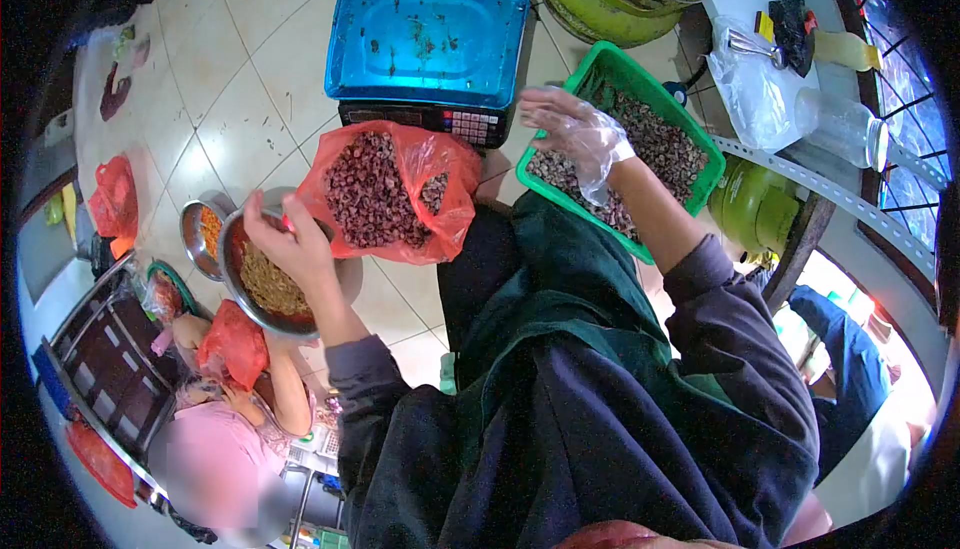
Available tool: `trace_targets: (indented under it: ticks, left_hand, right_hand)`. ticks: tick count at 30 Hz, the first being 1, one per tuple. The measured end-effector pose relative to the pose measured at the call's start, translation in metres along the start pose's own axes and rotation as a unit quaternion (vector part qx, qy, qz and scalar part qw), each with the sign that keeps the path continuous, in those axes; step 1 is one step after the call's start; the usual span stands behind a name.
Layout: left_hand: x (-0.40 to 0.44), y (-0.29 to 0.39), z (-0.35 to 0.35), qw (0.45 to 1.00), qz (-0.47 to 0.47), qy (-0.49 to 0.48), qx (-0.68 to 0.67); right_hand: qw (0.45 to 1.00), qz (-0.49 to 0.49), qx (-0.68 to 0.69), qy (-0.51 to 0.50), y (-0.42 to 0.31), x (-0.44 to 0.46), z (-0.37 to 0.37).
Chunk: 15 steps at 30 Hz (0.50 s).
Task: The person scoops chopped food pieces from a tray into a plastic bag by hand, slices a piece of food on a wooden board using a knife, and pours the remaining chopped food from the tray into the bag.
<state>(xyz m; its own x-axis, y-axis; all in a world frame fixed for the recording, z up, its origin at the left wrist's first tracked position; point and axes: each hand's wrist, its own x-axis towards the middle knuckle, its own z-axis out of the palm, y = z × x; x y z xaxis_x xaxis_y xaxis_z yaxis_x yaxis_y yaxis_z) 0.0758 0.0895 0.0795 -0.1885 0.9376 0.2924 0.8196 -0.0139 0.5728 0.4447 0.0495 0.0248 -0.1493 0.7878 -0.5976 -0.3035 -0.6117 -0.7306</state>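
Note:
My left hand is bare, fingers curled over a metal bowl of pale brown, shredded-looking food. A small red thing shows between its fingers; I cannot make out what it is. My right hand, in a clear plastic glove, has its fingers stretched out above the left side of a green plastic basket. Many small grey-brown pieces fill that basket. Between my hands stands an open red plastic bag with small purple-brown pieces inside.
A digital scale with a blue tray stands beyond the bag. Left of the bowl is a smaller metal bowl with orange bits. Green gas cylinders are at upper right. A person in pink handles a red bag at lower left.

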Motion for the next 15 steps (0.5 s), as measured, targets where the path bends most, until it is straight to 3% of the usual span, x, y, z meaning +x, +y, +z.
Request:
trace_targets:
  ticks: [2, 4, 5, 7, 9, 10, 11, 12, 14, 15]
  left_hand:
    - [0.035, 0.014, 0.016, 0.997, -0.018, -0.015, -0.072]
    - [0.072, 0.01, 0.039, 0.99, -0.056, -0.082, -0.098]
    - [0.089, 0.007, 0.049, 0.982, -0.084, -0.141, -0.09]
    - [0.096, 0.028, 0.075, 0.967, -0.067, -0.196, -0.148]
    - [0.084, 0.069, 0.094, 0.931, -0.076, -0.264, -0.24]
    - [0.069, 0.095, 0.099, 0.9, -0.097, -0.301, -0.299]
    - [0.051, 0.115, 0.103, 0.847, -0.164, -0.348, -0.367]
    - [0.028, 0.13, 0.113, 0.722, -0.236, -0.399, -0.513]
    - [-0.025, 0.156, 0.13, 0.576, -0.429, -0.43, -0.547]
    - [-0.055, 0.158, 0.144, 0.539, -0.475, -0.414, -0.559]
  right_hand:
    - [0.981, -0.035, -0.172, 0.084, 0.035, -0.002, -0.035]
    - [0.933, 0.038, -0.262, 0.242, 0.066, -0.006, -0.057]
    - [0.902, 0.005, -0.345, 0.26, 0.096, -0.007, -0.084]
    - [0.78, 0.016, -0.543, 0.312, 0.122, -0.02, -0.1]
    - [0.723, 0.123, -0.603, 0.314, 0.148, -0.018, -0.117]
    - [0.689, 0.178, -0.63, 0.311, 0.155, -0.018, -0.122]
    - [0.718, 0.219, -0.596, 0.285, 0.15, -0.016, -0.124]
    - [0.743, 0.259, -0.56, 0.259, 0.139, -0.009, -0.123]
    - [0.801, 0.304, -0.461, 0.23, 0.128, 0.006, -0.115]
    - [0.79, 0.303, -0.492, 0.204, 0.131, 0.007, -0.109]
